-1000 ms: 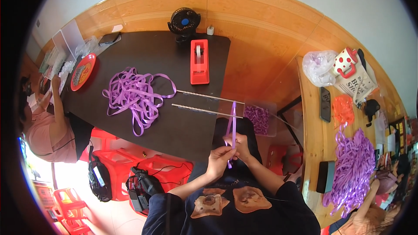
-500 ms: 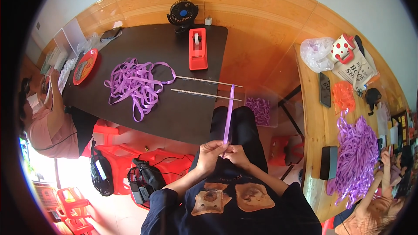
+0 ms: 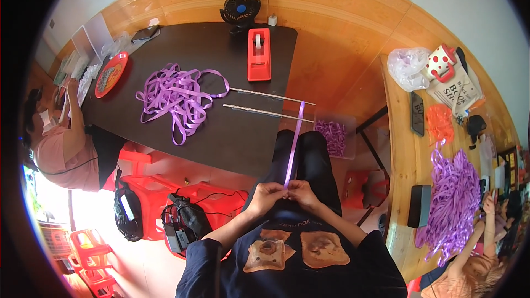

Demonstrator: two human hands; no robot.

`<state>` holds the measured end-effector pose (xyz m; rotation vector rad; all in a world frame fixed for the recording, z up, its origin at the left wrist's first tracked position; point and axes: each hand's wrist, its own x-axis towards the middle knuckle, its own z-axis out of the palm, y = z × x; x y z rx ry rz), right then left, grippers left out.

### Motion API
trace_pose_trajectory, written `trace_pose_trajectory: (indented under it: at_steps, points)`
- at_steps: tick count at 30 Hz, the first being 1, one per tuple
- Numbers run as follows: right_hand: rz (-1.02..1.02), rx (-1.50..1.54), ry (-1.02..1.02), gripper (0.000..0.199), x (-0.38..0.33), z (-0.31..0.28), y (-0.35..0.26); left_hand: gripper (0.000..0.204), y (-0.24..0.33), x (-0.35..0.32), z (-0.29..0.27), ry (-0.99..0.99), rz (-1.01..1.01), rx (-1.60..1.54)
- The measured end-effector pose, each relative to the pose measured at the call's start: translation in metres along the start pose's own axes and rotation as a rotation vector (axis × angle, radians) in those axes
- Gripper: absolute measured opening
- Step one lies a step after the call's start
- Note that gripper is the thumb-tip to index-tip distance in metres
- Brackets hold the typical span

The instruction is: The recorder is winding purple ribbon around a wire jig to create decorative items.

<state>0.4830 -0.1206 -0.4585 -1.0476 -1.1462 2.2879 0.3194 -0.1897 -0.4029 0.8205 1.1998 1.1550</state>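
Observation:
A strip of purple ribbon runs from two thin metal rods down to my hands in front of my chest. Its far end loops around the rods, which jut past the right edge of the dark table. My left hand pinches the near end of this ribbon. Right beside it, fingertips meeting the left ones, my right hand pinches the same end. The fingers hide how the ends lie. On the dark table a loose purple ribbon heap has a strand reaching the far rod.
A red tape dispenser and black fan stand on the dark table. Below the rods sits a clear bin of purple ribbon pieces. The wooden table at right bears a large ribbon pile. Other people sit left and right.
My hands stay close together at the ribbon's near end, and the fingertips have shifted their grip. The view has moved slightly, so the table appears higher and farther right.

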Motion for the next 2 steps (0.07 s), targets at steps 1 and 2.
trace_pose_trajectory:
  at_steps: [1, 2]
  points:
    - [-0.018, 0.034, 0.068, 0.007, 0.0030, -0.0006, 0.0001, 0.010, -0.0029, -0.0020, -0.0026, -0.038, 0.009, 0.018]
    - [-0.037, 0.069, 0.137, 0.008, 0.0066, -0.0012, 0.0005, 0.010, -0.0068, -0.0039, -0.0046, -0.043, -0.029, 0.031]
